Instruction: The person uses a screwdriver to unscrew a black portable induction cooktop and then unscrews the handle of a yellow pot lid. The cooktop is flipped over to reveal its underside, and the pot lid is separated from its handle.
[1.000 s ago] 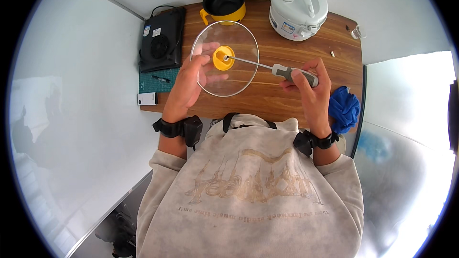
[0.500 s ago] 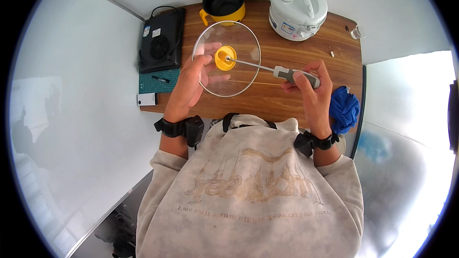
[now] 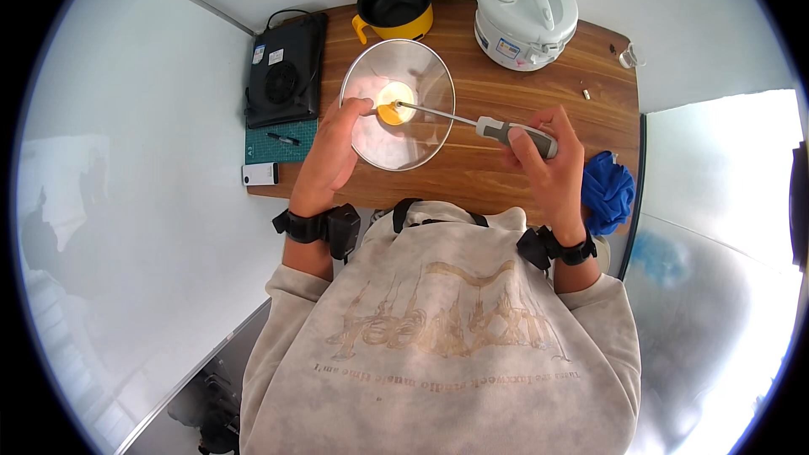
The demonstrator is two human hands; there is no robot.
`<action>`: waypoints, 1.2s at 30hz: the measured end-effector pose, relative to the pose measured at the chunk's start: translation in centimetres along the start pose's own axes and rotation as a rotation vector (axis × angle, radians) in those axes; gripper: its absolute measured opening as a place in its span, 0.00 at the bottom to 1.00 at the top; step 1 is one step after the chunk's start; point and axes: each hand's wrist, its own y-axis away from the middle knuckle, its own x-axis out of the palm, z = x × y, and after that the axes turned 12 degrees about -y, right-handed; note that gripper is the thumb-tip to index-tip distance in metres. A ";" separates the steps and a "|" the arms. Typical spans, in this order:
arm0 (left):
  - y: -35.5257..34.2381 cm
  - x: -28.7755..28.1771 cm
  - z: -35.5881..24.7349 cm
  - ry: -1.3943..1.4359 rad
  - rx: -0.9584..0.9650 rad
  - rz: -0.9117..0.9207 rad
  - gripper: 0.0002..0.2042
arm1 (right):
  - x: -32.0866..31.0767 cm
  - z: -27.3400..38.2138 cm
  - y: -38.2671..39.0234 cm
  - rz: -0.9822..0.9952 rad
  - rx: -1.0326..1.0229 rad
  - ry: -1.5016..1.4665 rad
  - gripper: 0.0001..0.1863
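My left hand [image 3: 335, 145] grips a round glass lid [image 3: 421, 139] by its left rim, thumb on the near face and the other fingers behind the glass. Bright glare on the glass hides most of those fingers. At the lid's middle is a yellow knob [image 3: 389, 115], partly washed out by the glare. My right hand [image 3: 548, 160] is wrapped around the grey and white handle of a screwdriver [image 3: 516, 135]. Its metal shaft points left, and the tip meets the centre of the knob.
Behind the lid stand a yellow pot [image 3: 411, 31] with a black inside and a white rice cooker [image 3: 522, 21]. A black induction cooker [image 3: 282, 76] and a green cutting mat [image 3: 308, 132] with a pen [image 3: 284, 139] are at left. A blue cloth [image 3: 608, 194] lies at right.
The lid has tilted slightly, so glare now covers its middle and the fingers behind it. The screwdriver and my right hand have shifted a little to the left, with the tip still at the knob.
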 end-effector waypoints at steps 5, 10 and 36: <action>-0.1 -0.2 0.3 -0.058 -0.001 -0.034 0.21 | 0.5 1.0 0.2 -0.012 -0.017 0.207 0.15; -0.1 0.0 0.5 -0.120 -0.013 -0.051 0.20 | 0.9 2.4 0.1 0.041 -0.103 0.321 0.14; 0.2 -0.1 -0.3 -0.064 0.015 -0.023 0.23 | -1.3 0.6 0.0 0.038 0.062 -0.032 0.11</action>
